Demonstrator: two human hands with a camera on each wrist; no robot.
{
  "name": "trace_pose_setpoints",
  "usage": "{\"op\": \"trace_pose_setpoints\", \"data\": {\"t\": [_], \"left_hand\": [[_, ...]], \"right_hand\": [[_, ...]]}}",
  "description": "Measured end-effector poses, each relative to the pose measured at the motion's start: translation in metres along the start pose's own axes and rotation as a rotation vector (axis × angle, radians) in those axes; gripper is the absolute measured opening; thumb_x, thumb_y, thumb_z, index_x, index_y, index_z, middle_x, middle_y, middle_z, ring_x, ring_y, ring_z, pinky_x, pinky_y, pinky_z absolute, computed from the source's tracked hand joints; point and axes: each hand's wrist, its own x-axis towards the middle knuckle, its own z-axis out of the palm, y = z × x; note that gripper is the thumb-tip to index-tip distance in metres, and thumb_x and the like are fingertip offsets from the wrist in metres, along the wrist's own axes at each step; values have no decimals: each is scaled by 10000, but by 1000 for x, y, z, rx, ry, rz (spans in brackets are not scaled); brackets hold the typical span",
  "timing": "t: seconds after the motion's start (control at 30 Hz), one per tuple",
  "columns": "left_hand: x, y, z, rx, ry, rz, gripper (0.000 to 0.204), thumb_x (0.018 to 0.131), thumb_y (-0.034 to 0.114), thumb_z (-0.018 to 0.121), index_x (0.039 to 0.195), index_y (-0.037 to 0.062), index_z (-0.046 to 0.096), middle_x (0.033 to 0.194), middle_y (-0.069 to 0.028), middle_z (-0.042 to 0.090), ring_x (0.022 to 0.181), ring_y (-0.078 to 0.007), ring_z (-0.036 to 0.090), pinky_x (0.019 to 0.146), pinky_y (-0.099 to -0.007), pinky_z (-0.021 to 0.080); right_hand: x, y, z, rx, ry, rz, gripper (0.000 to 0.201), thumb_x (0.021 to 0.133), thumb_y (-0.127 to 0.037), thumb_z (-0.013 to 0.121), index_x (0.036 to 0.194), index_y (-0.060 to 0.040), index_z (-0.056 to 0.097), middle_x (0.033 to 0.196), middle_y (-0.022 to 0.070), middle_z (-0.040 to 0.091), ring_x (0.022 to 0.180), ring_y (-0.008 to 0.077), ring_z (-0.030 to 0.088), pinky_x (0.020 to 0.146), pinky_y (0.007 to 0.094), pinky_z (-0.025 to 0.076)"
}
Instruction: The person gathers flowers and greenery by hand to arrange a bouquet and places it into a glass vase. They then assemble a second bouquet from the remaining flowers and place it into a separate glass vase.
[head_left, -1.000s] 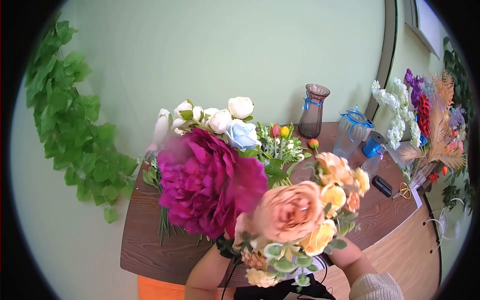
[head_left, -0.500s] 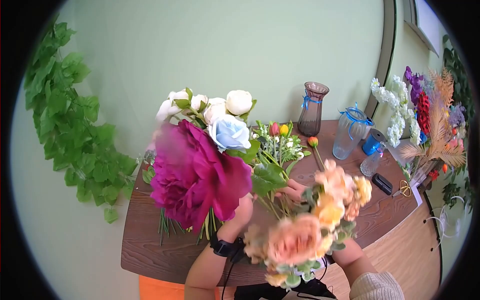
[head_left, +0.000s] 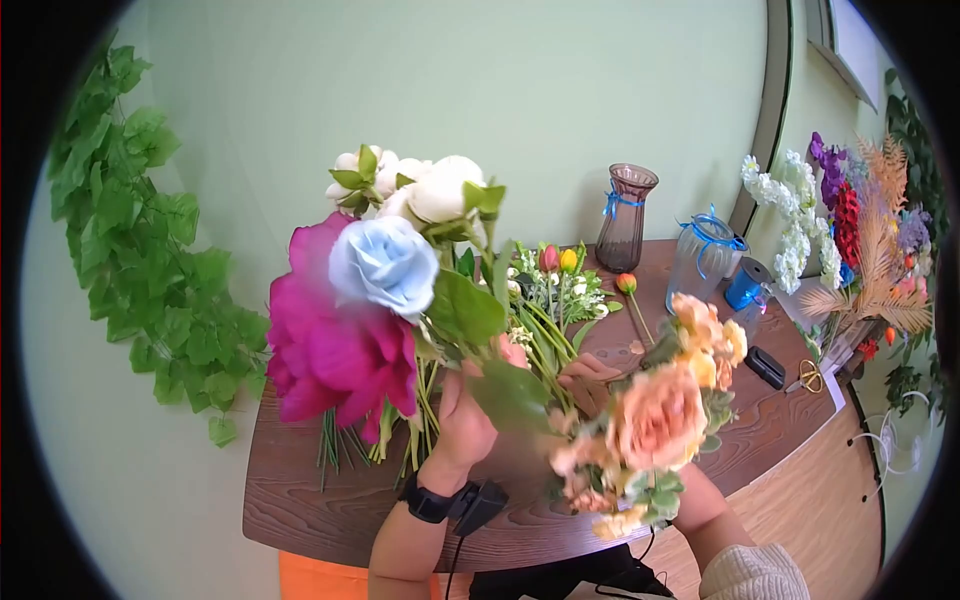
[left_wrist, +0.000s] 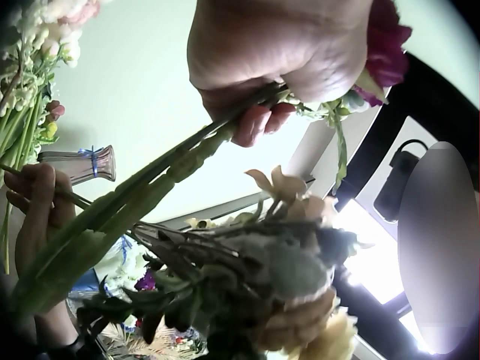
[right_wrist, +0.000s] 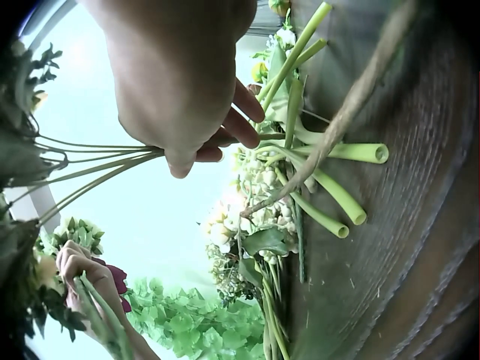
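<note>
My left hand [head_left: 467,425] grips a mixed artificial bunch by its stems [left_wrist: 169,169], the fingers curled round them in the left wrist view. The bunch carries a big magenta peony [head_left: 335,350], a light blue rose [head_left: 385,265], white peonies [head_left: 445,188] and broad green leaves. My right hand [head_left: 590,380] holds a spray of peach and yellow roses [head_left: 658,415] by its thin stems [right_wrist: 112,161], pinched near the thumb in the right wrist view. The spray's heads tip toward the body, partly covering the right forearm. The two bunches stand apart, left and right.
Cut green stems [right_wrist: 341,154] and other flowers lie on the dark wooden table [head_left: 300,510]. Tulips [head_left: 568,260] rest behind the hands. A purple vase [head_left: 625,225], clear vase [head_left: 695,265], blue ribbon spool [head_left: 745,285], black case [head_left: 764,368] and scissors [head_left: 808,377] stand or lie at the right.
The left hand's bunch has swung left and upward, its blue rose now in front of the magenta peony. The peach spray has shifted right, opening a gap that shows both hands.
</note>
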Motion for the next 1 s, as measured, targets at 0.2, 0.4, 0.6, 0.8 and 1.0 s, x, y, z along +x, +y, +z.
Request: {"op": "trace_pose_setpoints", "data": {"t": [0.2,0.4,0.6,0.8,1.0], "left_hand": [[-32,-42,-47,1048,95,-114,298,930,287,369,1051,20,423,892,-69,483,749,-119,458,652,-227,385],[-55,-67,-62,915,67,55,398,787,195,534,1135,20,452,1072,-142,512,931,-300,522,764,-364,427],[-64,-80,-65,955,-2,46,404,786,192,533,1139,14,448,1075,-148,509,931,-301,521,765,-367,425],[-34,-84,-69,1010,-118,32,410,786,188,531,1143,7,442,1079,-156,506,931,-302,520,767,-372,424],[-59,-90,-77,1081,-198,39,417,785,184,530,1148,0,437,1082,-163,503,932,-304,519,769,-376,423]], "right_hand": [[-30,6,-9,228,-70,33,307,817,-105,552,1106,-68,454,1073,52,508,971,137,485,888,255,386],[-66,17,-8,181,-44,-4,298,804,-132,556,1083,-71,472,1043,65,521,919,171,498,846,285,397],[-96,27,-22,132,10,-17,291,791,-159,559,1060,-74,489,1013,79,534,868,205,511,803,315,408],[-19,9,-3,90,104,-19,287,778,-187,563,1037,-76,507,984,93,548,816,239,524,761,345,419],[-7,11,-5,50,163,-46,286,765,-214,567,1014,-79,525,954,107,561,765,273,537,719,374,430]]}}
